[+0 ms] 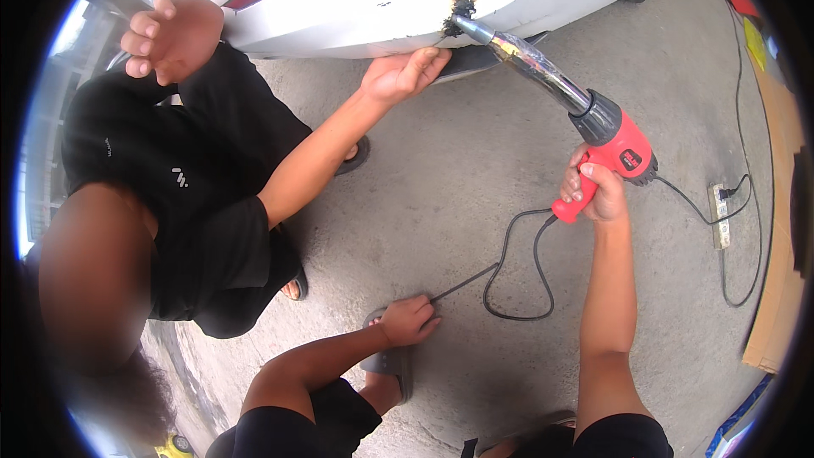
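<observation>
My right hand (pixel 600 191) is closed round the handle of a red heat gun (pixel 626 146) with a dark collar. A long metallic nozzle tube (pixel 543 66) reaches up and left from it. The tube's tip is at a blackened, rough damaged spot (pixel 459 15) on a white vehicle body panel (pixel 339 13); whether it touches cannot be told. Lower down, my left hand (pixel 409 321) rests over a dark sandal, fingers curled. A black cord (pixel 465 280) runs up to its fingertips, and whether the fingers hold it is hidden.
Another person in black squats at left, one hand (pixel 398 76) against the panel's lower edge, the other hand (pixel 174 38) raised. A white power strip (pixel 720 216) with a plugged-in cord lies on the concrete floor (pixel 407 220). Cardboard (pixel 776 229) stands along the right side.
</observation>
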The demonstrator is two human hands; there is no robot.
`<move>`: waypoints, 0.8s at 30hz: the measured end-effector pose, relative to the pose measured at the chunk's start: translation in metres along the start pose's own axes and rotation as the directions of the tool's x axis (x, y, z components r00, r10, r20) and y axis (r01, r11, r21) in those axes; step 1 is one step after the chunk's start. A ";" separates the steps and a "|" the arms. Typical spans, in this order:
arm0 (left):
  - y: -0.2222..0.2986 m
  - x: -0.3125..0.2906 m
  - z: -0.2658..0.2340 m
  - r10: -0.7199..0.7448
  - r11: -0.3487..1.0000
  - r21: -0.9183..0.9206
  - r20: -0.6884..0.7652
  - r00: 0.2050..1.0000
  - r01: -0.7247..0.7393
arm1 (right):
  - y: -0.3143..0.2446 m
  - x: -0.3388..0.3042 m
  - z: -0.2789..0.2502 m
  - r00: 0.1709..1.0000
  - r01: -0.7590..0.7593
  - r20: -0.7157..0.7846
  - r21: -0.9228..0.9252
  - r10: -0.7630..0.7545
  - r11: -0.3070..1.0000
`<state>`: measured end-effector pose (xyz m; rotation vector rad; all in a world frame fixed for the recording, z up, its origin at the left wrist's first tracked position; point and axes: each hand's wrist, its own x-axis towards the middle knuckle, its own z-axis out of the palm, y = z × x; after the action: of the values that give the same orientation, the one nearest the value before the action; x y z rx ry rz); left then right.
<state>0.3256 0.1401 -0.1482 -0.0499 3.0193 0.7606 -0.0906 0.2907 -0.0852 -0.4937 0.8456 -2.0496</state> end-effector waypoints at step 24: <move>-0.004 -0.009 0.016 -0.039 0.996 -0.082 -0.087 0.995 0.032 | -0.004 0.004 -0.013 0.988 0.057 0.142 -0.038 -0.051 0.998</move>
<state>0.3354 0.1439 -0.1638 -0.1418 3.0596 0.9002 -0.1028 0.2937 -0.0911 -0.6837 0.7994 -2.0229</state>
